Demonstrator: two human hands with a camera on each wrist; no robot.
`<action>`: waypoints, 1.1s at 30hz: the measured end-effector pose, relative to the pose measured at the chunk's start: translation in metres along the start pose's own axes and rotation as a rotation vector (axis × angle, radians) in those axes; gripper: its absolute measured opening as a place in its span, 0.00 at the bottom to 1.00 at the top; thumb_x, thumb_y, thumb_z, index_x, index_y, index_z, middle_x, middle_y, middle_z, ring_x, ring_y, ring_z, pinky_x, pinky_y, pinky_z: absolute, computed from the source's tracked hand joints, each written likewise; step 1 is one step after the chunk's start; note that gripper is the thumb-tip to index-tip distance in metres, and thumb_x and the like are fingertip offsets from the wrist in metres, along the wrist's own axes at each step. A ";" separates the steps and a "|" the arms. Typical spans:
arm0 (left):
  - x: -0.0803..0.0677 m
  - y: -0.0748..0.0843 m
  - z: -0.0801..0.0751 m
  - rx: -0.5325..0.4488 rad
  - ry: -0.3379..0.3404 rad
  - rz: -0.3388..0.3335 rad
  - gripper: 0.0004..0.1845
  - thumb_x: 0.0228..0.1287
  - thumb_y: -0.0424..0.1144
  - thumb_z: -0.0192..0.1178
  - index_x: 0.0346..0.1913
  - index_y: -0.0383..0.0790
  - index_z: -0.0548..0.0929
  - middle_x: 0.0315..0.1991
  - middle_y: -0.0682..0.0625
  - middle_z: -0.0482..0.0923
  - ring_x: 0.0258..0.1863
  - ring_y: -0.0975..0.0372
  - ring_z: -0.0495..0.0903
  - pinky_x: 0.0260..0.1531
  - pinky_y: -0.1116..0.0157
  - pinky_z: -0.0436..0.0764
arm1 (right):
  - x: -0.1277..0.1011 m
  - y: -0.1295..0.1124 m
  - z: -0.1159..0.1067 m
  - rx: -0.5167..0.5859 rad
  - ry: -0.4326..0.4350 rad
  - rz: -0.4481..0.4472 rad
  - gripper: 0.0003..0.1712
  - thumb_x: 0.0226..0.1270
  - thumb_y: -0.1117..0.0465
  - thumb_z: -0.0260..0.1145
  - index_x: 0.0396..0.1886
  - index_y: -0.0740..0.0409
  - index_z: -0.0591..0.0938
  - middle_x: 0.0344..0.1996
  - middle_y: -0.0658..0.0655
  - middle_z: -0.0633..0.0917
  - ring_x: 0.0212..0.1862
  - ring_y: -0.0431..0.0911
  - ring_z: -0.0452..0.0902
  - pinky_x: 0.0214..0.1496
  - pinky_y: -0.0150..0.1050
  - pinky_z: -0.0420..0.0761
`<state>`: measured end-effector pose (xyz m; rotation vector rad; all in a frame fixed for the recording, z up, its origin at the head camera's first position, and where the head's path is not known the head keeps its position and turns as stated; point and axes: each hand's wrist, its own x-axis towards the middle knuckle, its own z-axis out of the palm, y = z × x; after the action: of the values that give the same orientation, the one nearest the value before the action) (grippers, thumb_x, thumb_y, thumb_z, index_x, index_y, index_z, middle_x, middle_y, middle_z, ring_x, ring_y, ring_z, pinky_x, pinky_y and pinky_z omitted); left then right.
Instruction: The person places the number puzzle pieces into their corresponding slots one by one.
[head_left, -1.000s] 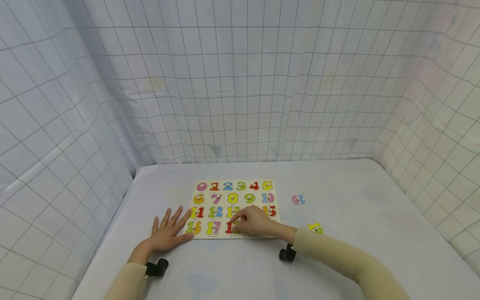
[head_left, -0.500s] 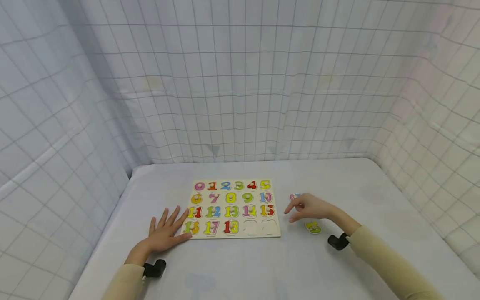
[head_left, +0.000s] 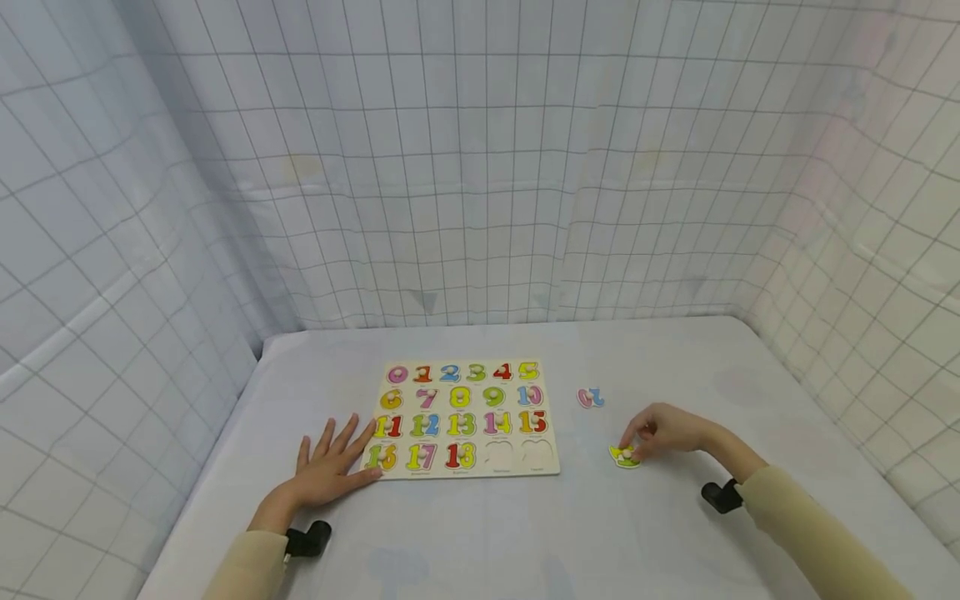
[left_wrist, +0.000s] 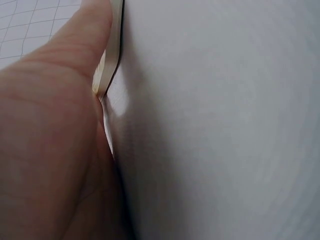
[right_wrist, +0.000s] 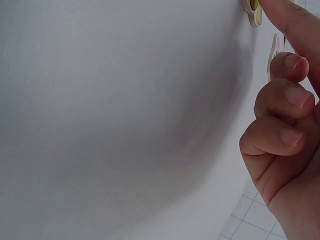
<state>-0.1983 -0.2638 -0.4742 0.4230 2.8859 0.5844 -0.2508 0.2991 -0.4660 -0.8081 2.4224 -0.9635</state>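
A wooden number puzzle board point(head_left: 551, 468) lies on the white table, filled with coloured numbers except two bare slots point(head_left: 517, 454) at its bottom right. My left hand point(head_left: 326, 468) lies flat with fingers spread, and its thumb point(left_wrist: 85, 45) touches the board's edge point(left_wrist: 116, 50) at the near left corner. To the right of the board, my right hand point(head_left: 663, 429) has curled fingers, and its fingertips pinch a yellow-green number piece point(head_left: 625, 457) that lies on the table. The same piece point(right_wrist: 251, 7) shows at the tip of the index finger in the right wrist view.
A loose pink and blue number piece point(head_left: 590, 397) lies on the table beyond the right hand, right of the board. Grid-patterned white cloth walls point(head_left: 480, 167) close in the table on the left, back and right.
My right hand left the board's bottom row, swung right past the pink piece, then came down onto the yellow-green piece. The left hand stayed put.
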 end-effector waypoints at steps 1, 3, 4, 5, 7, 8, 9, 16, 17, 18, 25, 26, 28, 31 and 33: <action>0.000 -0.001 0.002 -0.005 0.002 0.004 0.45 0.61 0.66 0.53 0.75 0.46 0.54 0.74 0.36 0.41 0.70 0.37 0.29 0.57 0.36 0.22 | 0.000 0.002 0.001 0.005 0.002 0.006 0.08 0.52 0.59 0.75 0.35 0.49 0.88 0.17 0.45 0.69 0.23 0.37 0.61 0.26 0.31 0.61; 0.000 -0.003 0.003 -0.011 0.006 0.013 0.44 0.61 0.66 0.53 0.75 0.49 0.53 0.74 0.36 0.41 0.70 0.37 0.29 0.56 0.36 0.22 | -0.001 0.005 0.002 0.014 0.003 0.009 0.08 0.52 0.59 0.75 0.35 0.49 0.88 0.17 0.45 0.68 0.23 0.37 0.61 0.26 0.31 0.61; 0.000 -0.003 0.004 -0.018 0.008 0.023 0.44 0.62 0.65 0.53 0.75 0.49 0.53 0.74 0.36 0.41 0.70 0.37 0.29 0.56 0.36 0.22 | -0.002 0.006 0.002 0.020 0.004 0.011 0.08 0.52 0.60 0.75 0.34 0.49 0.88 0.17 0.45 0.68 0.23 0.37 0.61 0.26 0.31 0.61; 0.000 -0.004 0.004 -0.018 0.009 0.025 0.44 0.62 0.65 0.53 0.75 0.50 0.53 0.74 0.36 0.41 0.70 0.38 0.29 0.56 0.36 0.21 | -0.002 0.008 0.002 0.026 0.007 0.011 0.08 0.52 0.60 0.75 0.34 0.49 0.88 0.17 0.45 0.68 0.23 0.37 0.61 0.25 0.31 0.61; 0.000 -0.005 0.005 -0.012 0.006 0.025 0.44 0.62 0.66 0.52 0.75 0.51 0.52 0.74 0.37 0.41 0.70 0.38 0.28 0.57 0.37 0.21 | -0.003 0.010 0.002 0.030 0.008 0.012 0.08 0.52 0.61 0.75 0.34 0.49 0.88 0.16 0.45 0.68 0.22 0.37 0.61 0.25 0.31 0.62; 0.000 -0.004 0.004 -0.010 0.004 0.023 0.44 0.62 0.66 0.52 0.75 0.50 0.52 0.74 0.37 0.41 0.70 0.38 0.29 0.57 0.37 0.21 | -0.004 0.011 0.002 0.035 0.009 0.013 0.08 0.52 0.61 0.75 0.34 0.50 0.88 0.16 0.45 0.68 0.22 0.37 0.61 0.25 0.31 0.62; 0.001 -0.004 0.004 -0.015 0.005 0.022 0.44 0.62 0.66 0.52 0.75 0.49 0.52 0.74 0.37 0.40 0.70 0.38 0.28 0.57 0.37 0.21 | -0.005 0.012 0.002 0.037 0.010 0.018 0.08 0.52 0.61 0.75 0.34 0.50 0.88 0.16 0.45 0.68 0.22 0.37 0.61 0.26 0.31 0.62; 0.000 -0.006 0.002 -0.034 0.021 0.046 0.43 0.63 0.64 0.53 0.75 0.51 0.52 0.74 0.36 0.40 0.69 0.37 0.28 0.56 0.37 0.20 | -0.004 0.019 0.001 0.055 0.015 0.031 0.07 0.53 0.60 0.74 0.34 0.50 0.87 0.18 0.45 0.69 0.23 0.38 0.62 0.26 0.32 0.63; 0.000 -0.006 0.002 -0.034 0.022 0.046 0.43 0.63 0.64 0.53 0.75 0.51 0.52 0.74 0.36 0.40 0.69 0.37 0.27 0.56 0.37 0.20 | -0.004 0.019 0.001 0.056 0.016 0.025 0.07 0.53 0.59 0.74 0.34 0.49 0.87 0.18 0.45 0.69 0.24 0.38 0.63 0.26 0.32 0.63; 0.000 -0.006 0.002 -0.031 0.022 0.045 0.43 0.63 0.64 0.53 0.75 0.51 0.51 0.74 0.37 0.40 0.69 0.37 0.28 0.56 0.37 0.20 | -0.003 0.020 0.001 0.054 0.020 0.020 0.08 0.53 0.59 0.74 0.34 0.49 0.87 0.18 0.45 0.69 0.24 0.38 0.63 0.27 0.31 0.63; 0.000 -0.002 0.000 -0.009 0.007 0.013 0.45 0.61 0.66 0.53 0.75 0.46 0.54 0.74 0.37 0.40 0.70 0.37 0.29 0.57 0.36 0.22 | 0.003 0.019 0.005 0.059 0.023 -0.007 0.10 0.52 0.58 0.75 0.36 0.48 0.87 0.18 0.44 0.69 0.25 0.37 0.64 0.28 0.31 0.63; 0.001 -0.001 0.000 -0.003 0.005 0.010 0.45 0.61 0.66 0.53 0.75 0.46 0.54 0.74 0.37 0.40 0.70 0.37 0.30 0.57 0.36 0.23 | 0.004 0.019 0.005 0.065 0.018 -0.014 0.10 0.52 0.59 0.75 0.36 0.49 0.87 0.18 0.44 0.69 0.25 0.37 0.63 0.27 0.31 0.63; 0.000 0.000 0.000 0.003 0.001 0.009 0.45 0.61 0.66 0.53 0.75 0.46 0.54 0.74 0.37 0.40 0.70 0.37 0.30 0.57 0.35 0.24 | 0.004 0.017 0.006 0.081 0.000 -0.021 0.10 0.52 0.60 0.75 0.37 0.50 0.87 0.18 0.45 0.69 0.25 0.37 0.63 0.27 0.31 0.63; 0.001 0.001 0.000 0.007 0.002 0.005 0.45 0.61 0.66 0.53 0.75 0.46 0.54 0.74 0.37 0.40 0.70 0.37 0.30 0.57 0.36 0.24 | 0.005 0.014 0.007 0.113 -0.034 -0.032 0.11 0.53 0.62 0.74 0.38 0.52 0.88 0.19 0.45 0.68 0.24 0.37 0.62 0.27 0.31 0.63; 0.001 0.001 0.000 0.003 0.006 0.007 0.45 0.61 0.65 0.53 0.75 0.45 0.54 0.74 0.37 0.41 0.70 0.37 0.31 0.57 0.35 0.24 | 0.006 0.011 0.006 0.115 -0.048 -0.040 0.11 0.54 0.63 0.73 0.39 0.53 0.88 0.19 0.45 0.69 0.24 0.37 0.62 0.26 0.31 0.63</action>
<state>-0.1987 -0.2631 -0.4737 0.4322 2.8928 0.5839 -0.2554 0.2989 -0.4792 -0.8314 2.2950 -1.0755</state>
